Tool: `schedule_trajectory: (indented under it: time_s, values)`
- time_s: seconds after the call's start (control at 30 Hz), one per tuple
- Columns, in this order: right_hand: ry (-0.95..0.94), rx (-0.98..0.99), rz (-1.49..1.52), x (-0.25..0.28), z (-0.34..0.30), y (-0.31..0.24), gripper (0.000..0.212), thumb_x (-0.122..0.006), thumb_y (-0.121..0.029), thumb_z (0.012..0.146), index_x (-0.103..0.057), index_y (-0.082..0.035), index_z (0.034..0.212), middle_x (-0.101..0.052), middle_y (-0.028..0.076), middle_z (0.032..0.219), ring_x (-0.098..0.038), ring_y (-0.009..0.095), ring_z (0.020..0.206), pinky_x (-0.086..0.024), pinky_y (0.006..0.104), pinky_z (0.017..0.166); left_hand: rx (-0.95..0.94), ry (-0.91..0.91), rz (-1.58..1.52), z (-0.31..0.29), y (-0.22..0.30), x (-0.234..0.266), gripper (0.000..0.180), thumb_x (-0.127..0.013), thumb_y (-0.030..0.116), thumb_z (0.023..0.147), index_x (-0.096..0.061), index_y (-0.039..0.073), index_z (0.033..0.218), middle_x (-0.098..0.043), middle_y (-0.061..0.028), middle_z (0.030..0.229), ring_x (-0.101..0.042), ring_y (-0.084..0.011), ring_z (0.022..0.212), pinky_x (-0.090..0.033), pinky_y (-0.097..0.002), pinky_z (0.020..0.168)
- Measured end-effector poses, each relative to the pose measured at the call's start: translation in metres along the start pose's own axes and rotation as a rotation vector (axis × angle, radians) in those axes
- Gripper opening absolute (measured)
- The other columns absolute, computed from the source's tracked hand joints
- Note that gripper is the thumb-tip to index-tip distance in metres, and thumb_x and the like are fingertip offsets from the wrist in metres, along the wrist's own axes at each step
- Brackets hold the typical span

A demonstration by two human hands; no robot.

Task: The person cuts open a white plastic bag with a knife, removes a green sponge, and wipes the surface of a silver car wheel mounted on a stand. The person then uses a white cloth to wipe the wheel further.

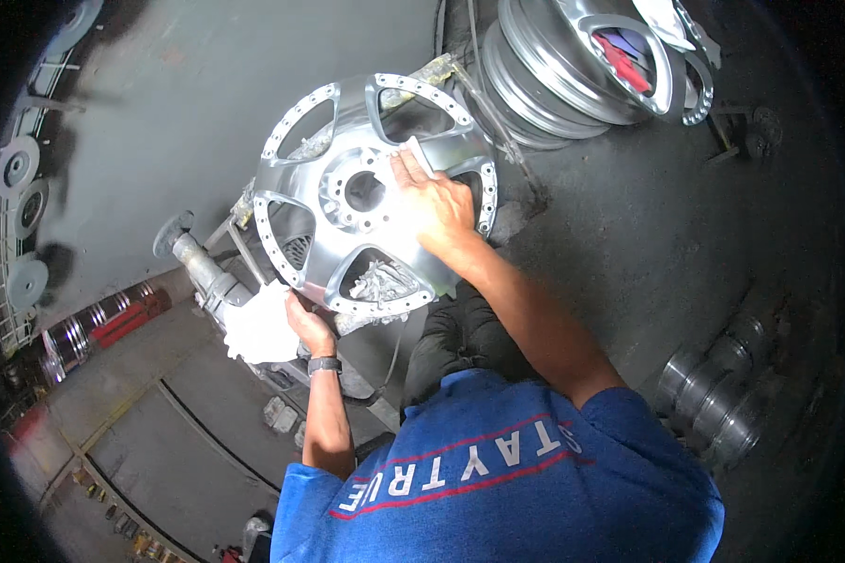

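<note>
A silver alloy wheel centre (pixel 296 176) with wide openings and a drilled outer rim lies face up on a stand in front of me. My right hand (pixel 438 206) presses a small white cloth (pixel 416 155) flat against its face, right of the hub hole; most of that piece is hidden under the fingers. At the wheel's near left edge, my left hand (pixel 312 328) is closed on a larger bunched white cloth (pixel 261 327). Bright glare washes out part of the wheel's face beside my right hand.
A grey power tool (pixel 208 267) with a disc stands left of the wheel. Stacked silver rims (pixel 535 80) at upper right hold a red cloth (pixel 622 64). More metal rims (pixel 709 394) lie at lower right. Round discs (pixel 19 167) hang on a rack at far left.
</note>
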State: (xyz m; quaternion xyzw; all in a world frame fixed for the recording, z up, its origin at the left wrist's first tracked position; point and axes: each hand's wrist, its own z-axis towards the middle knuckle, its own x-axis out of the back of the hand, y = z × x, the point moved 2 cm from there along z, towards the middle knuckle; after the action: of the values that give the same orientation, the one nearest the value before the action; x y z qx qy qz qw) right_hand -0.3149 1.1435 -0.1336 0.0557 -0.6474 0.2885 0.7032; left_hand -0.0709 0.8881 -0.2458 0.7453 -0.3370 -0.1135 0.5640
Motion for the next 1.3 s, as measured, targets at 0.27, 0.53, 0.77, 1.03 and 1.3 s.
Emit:
schedule_trajectory:
  time_s: [0.27,0.53,0.77,1.03,1.3]
  values:
    - [-0.07,-0.298,0.13,0.018,-0.008,0.106,0.06,-0.056,-0.01,0.092,-0.053,-0.006,0.151,-0.066,0.016,0.142,-0.076,0.043,0.088,-0.06,0.0563,0.081,0.071,0.045,-0.084,-0.01,0.014,-0.011,0.053,-0.04,0.044,0.113,-0.063,-0.002,0.126,-0.071,-0.01,0.114,-0.068,-0.0197,0.1,-0.055,-0.0357,0.085]
    - [-0.216,-0.071,0.002,0.017,-0.005,0.007,0.061,-0.058,-0.014,0.09,-0.055,-0.001,0.149,-0.056,0.011,0.158,-0.077,0.03,0.089,-0.063,0.0414,0.07,-0.051,0.019,-0.042,0.006,-0.018,0.007,0.055,-0.04,0.049,0.113,-0.061,0.001,0.13,-0.071,-0.0117,0.118,-0.07,-0.0207,0.099,-0.058,-0.0358,0.077]
    - [-0.333,-0.33,0.157,0.039,-0.001,0.045,0.064,-0.057,-0.015,0.09,-0.056,-0.015,0.153,-0.055,0.015,0.156,-0.075,0.038,0.101,-0.061,0.0524,0.079,0.095,0.051,-0.057,-0.006,0.001,-0.001,0.055,-0.04,0.044,0.113,-0.06,-0.003,0.134,-0.068,-0.0131,0.125,-0.067,-0.024,0.111,-0.056,-0.037,0.089]
    - [-0.124,-0.197,0.088,0.012,-0.006,0.04,0.064,-0.06,-0.015,0.088,-0.054,-0.008,0.152,-0.074,0.016,0.12,-0.078,0.033,0.083,-0.061,0.0491,0.069,0.077,0.018,-0.007,-0.008,0.013,-0.008,0.059,-0.035,0.051,0.113,-0.061,0.001,0.132,-0.071,-0.0132,0.123,-0.07,-0.0216,0.102,-0.059,-0.0343,0.075]
    - [-0.271,-0.367,0.159,0.029,-0.002,0.075,0.067,-0.058,-0.015,0.09,-0.051,-0.017,0.156,-0.069,0.022,0.133,-0.077,0.037,0.093,-0.061,0.051,0.078,0.123,0.058,-0.048,-0.013,0.014,-0.008,0.054,-0.038,0.048,0.111,-0.063,0.002,0.127,-0.072,-0.0085,0.111,-0.07,-0.0189,0.096,-0.054,-0.0303,0.069]
